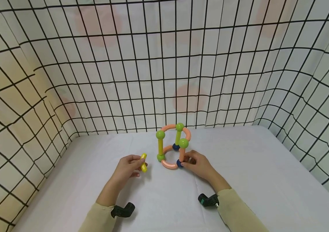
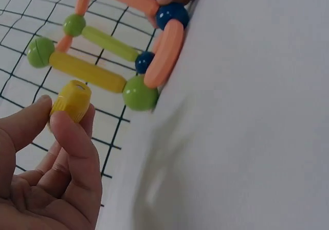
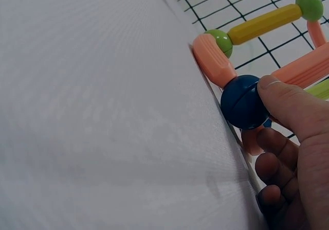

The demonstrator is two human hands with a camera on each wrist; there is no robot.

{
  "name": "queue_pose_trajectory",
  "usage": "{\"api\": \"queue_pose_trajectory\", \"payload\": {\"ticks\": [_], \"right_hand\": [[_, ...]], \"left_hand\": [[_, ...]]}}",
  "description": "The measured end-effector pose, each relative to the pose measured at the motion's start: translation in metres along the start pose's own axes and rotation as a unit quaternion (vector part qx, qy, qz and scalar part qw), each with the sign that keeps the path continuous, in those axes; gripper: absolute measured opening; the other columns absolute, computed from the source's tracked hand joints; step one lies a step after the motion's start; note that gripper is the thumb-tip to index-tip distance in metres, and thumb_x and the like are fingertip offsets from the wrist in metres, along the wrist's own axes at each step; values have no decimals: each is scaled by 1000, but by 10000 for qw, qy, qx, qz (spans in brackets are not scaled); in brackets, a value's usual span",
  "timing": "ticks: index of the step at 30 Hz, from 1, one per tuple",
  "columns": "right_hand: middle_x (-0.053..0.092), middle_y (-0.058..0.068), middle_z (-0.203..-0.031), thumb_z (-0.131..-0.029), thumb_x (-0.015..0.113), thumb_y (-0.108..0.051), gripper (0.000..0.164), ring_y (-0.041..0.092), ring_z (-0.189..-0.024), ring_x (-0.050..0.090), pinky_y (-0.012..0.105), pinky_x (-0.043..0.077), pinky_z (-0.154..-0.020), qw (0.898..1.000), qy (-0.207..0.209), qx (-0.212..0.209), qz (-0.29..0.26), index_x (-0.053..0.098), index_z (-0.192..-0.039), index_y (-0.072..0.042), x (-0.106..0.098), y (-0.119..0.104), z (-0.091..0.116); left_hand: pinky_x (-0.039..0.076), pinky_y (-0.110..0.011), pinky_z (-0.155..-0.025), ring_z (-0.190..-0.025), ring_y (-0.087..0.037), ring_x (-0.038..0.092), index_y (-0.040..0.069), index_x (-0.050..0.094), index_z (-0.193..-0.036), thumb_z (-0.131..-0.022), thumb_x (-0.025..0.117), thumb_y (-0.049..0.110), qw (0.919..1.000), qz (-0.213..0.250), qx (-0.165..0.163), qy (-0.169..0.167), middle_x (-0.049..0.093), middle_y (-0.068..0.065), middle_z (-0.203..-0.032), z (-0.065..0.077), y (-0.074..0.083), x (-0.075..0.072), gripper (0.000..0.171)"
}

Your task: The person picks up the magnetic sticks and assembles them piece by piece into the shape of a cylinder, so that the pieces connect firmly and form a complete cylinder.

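A frame of magnetic building rods and balls stands on the white table, with curved orange rods (image 1: 169, 165) in rings at its bottom and top. Three upright rods join the rings: a yellow one (image 1: 160, 146), a lime one (image 1: 178, 138) and an orange one (image 1: 182, 154). Green balls (image 1: 183, 143) cap the uprights. My right hand (image 1: 197, 164) pinches the dark blue ball (image 3: 244, 102) at the frame's near right foot, thumb against it. Left of the frame, apart from it, my left hand (image 1: 126, 167) holds a short yellow rod (image 2: 73, 100) between thumb and fingers.
A black wire grid (image 1: 141, 71) rises behind the table and along both sides, with a pale printed cloth behind it. White cloth covers the table (image 1: 164, 199). Each wrist wears a small black camera (image 1: 123, 210).
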State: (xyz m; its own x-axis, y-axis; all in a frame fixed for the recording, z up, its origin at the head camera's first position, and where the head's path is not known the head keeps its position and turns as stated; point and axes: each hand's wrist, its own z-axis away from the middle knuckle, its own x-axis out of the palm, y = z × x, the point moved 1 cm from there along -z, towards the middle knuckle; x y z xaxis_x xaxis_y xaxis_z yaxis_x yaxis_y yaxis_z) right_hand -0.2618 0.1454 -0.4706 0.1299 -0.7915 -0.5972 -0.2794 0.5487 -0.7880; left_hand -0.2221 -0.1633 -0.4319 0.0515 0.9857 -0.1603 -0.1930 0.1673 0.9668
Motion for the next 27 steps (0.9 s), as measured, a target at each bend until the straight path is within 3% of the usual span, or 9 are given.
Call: {"api": "queue_pose_trajectory", "payload": {"ticks": [11,21,27], "right_hand": [[63,-4,-96,-89,76,-31,23,14,-81,55,25,47,-71,10000,20,-55,15,71,-109,-21,1,1,0],[64,-4,-96,-88,77,-31,25,12,-80,55,24,47,-71,9999,55,-134,66,72,-110,-21,0,0,1],[64,-3,-96,-88,77,-32,26,12,-81,55,25,46,-71,9996,57,-193,180,72,-110,-19,0,1,1]], "left_hand": [[59,-27,-73,-87,-16,63,-2,59,-131,-97,67,24,9969,657,13,-442,72,-9,-108,0,13,15,44],[61,-29,-74,-89,-18,67,-2,59,-124,-97,67,27,9903,1263,-79,-578,67,-9,-102,-4,29,38,41],[61,-29,-76,-88,-18,70,-4,58,-123,-99,64,25,9841,1612,26,-739,69,-9,-102,-4,36,54,38]]}}
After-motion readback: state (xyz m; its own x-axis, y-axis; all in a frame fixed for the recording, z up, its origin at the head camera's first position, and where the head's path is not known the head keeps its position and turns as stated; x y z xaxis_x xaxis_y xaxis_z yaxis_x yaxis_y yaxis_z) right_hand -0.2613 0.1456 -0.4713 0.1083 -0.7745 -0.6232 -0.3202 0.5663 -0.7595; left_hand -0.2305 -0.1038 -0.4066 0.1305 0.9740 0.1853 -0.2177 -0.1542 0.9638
